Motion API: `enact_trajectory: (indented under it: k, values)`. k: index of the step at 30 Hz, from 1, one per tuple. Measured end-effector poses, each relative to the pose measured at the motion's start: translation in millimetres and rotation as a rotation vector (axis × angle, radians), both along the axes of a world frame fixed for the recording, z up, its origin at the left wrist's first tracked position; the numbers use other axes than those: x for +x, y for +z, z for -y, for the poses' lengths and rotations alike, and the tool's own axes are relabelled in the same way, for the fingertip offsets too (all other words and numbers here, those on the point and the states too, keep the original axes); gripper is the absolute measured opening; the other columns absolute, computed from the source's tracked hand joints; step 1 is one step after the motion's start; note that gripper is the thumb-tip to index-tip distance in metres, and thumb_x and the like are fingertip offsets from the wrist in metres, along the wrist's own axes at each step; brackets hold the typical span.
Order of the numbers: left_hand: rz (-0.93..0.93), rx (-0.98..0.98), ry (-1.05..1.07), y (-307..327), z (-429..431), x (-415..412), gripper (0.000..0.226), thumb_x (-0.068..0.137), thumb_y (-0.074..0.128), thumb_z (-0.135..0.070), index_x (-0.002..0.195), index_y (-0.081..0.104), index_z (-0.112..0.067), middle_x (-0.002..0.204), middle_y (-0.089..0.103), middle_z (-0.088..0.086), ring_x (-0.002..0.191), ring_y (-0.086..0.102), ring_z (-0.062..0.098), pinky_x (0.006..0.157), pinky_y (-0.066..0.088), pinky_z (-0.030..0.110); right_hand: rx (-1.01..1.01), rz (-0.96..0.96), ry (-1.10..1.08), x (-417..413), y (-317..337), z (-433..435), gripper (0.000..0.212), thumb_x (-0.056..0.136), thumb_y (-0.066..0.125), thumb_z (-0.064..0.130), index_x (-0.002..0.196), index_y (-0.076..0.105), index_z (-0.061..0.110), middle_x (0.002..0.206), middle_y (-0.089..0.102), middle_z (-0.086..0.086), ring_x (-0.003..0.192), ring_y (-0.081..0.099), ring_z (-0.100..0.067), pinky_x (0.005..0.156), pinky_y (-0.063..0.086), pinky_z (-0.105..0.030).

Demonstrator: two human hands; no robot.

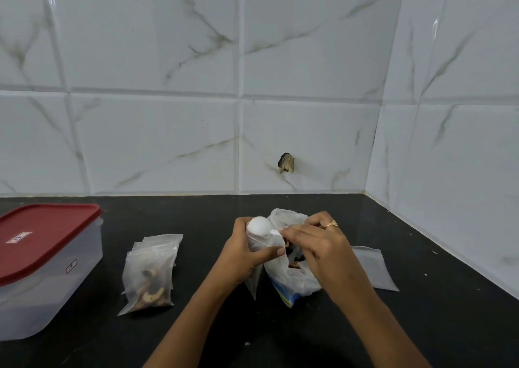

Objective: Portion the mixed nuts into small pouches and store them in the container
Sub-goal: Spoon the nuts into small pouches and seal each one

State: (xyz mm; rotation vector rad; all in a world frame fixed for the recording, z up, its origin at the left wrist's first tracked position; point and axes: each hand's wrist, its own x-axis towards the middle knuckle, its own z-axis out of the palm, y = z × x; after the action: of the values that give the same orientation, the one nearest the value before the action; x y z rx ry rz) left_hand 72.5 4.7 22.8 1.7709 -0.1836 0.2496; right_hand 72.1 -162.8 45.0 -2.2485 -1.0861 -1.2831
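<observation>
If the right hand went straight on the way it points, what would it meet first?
Likely the small pouch held by the left hand: the right hand points leftward, and its white spoon is over the pouch's mouth. Depth is hard to judge.

Countertop meets the wall at back & at right. Container sits at the left edge, lid on it. Right of it, w/ a gap, is a stack of filled pouches, front one w/ nuts inside, others behind it. Mid-counter: left hand grips a small pouch upright. Spoon bowl is over the pouch mouth, handle pinched in right hand. Nut bag stands just right of the small pouch, touching it, below the right hand, nuts inside. Empty pouch lies flat right of the bag, toward the right edge, partly behind the right forearm.
</observation>
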Motion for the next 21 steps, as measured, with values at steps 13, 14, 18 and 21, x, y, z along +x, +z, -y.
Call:
enact_trajectory:
  k: [13, 14, 18, 21]
  values:
    - [-0.124, 0.067, 0.092, -1, 0, 3, 0.053, 0.075, 0.075, -0.02, 0.11, 0.035, -0.025, 0.095, 0.046, -0.017, 0.087, 0.049, 0.001, 0.062, 0.04, 0.011, 0.337, -0.727, -0.358, 13, -7, 14, 0.027, 0.091, 0.052, 0.008, 0.111, 0.069, 0.015, 0.111, 0.068, -0.006, 0.09, 0.06, -0.012, 0.069, 0.035, -0.004]
    - [-0.15, 0.057, 0.086, -1, 0, 3, 0.051, 0.077, 0.074, -0.016, 0.109, 0.035, -0.024, 0.097, 0.047, -0.014, 0.086, 0.05, 0.001, 0.062, 0.04, 0.012, 0.26, -0.721, -0.398, 15, -10, 12, 0.029, 0.093, 0.049, 0.01, 0.114, 0.067, 0.018, 0.112, 0.065, -0.006, 0.087, 0.057, -0.013, 0.067, 0.035, -0.005]
    - [-0.246, 0.018, 0.07, -5, -1, 3, 0.049, 0.079, 0.069, -0.008, 0.113, 0.037, -0.023, 0.114, 0.052, 0.001, 0.1, 0.054, 0.014, 0.076, 0.046, 0.023, 0.021, -0.704, -0.489, 22, -20, 2, 0.034, 0.096, 0.041, 0.014, 0.119, 0.063, 0.025, 0.111, 0.058, -0.006, 0.081, 0.042, -0.012, 0.072, 0.038, -0.016]
    - [-0.306, -0.004, 0.068, -7, -1, 4, 0.053, 0.079, 0.064, -0.005, 0.121, 0.035, -0.02, 0.12, 0.049, 0.006, 0.106, 0.052, 0.02, 0.081, 0.046, 0.029, -0.087, -0.742, -0.504, 23, -19, -5, 0.034, 0.095, 0.042, 0.016, 0.123, 0.06, 0.024, 0.115, 0.051, -0.007, 0.084, 0.042, -0.015, 0.076, 0.039, -0.02]
